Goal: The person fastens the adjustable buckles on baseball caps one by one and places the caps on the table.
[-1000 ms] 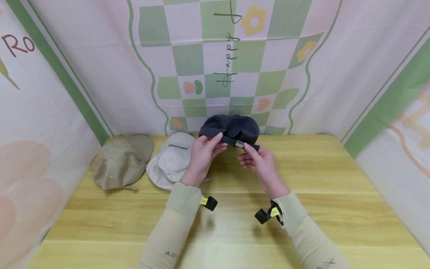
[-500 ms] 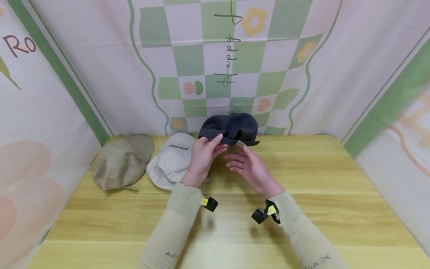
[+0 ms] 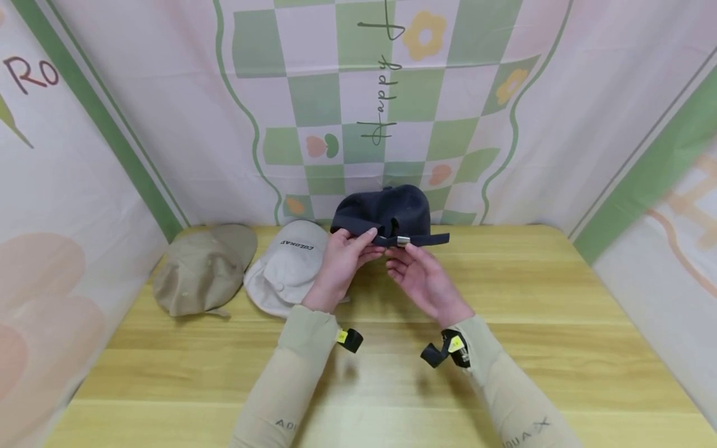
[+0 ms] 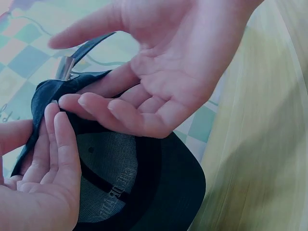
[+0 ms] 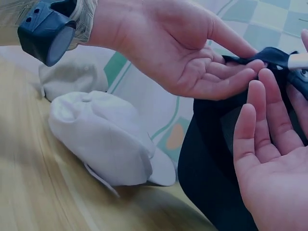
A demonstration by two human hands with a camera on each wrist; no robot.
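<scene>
A dark navy baseball cap (image 3: 409, 202) is held up at the back of the table, its back strap towards me. My left hand (image 3: 342, 261) pinches the strap left of the metal buckle (image 3: 403, 241), thumb on top and fingers beneath. At the buckle is my right hand (image 3: 422, 277), its thumb along the lower edge and index finger behind the strap, other fingers loosely bent. The strap's loose end (image 3: 438, 239) sticks out right of the buckle. Inside the cap, embroidery stitching (image 4: 118, 195) and the brim (image 4: 180, 183) show in the left wrist view.
On the left of the wooden table (image 3: 521, 348) lie a pale grey cap (image 3: 288, 264) with dark lettering and a khaki cap (image 3: 201, 270). A printed cloth curtain (image 3: 313, 99) rises directly behind the table, with more cloth along both sides.
The right hand has shifted left from the strap's end to the buckle. More loose strap now extends right of the buckle, and the cap's crown has risen slightly. The left hand keeps its grip.
</scene>
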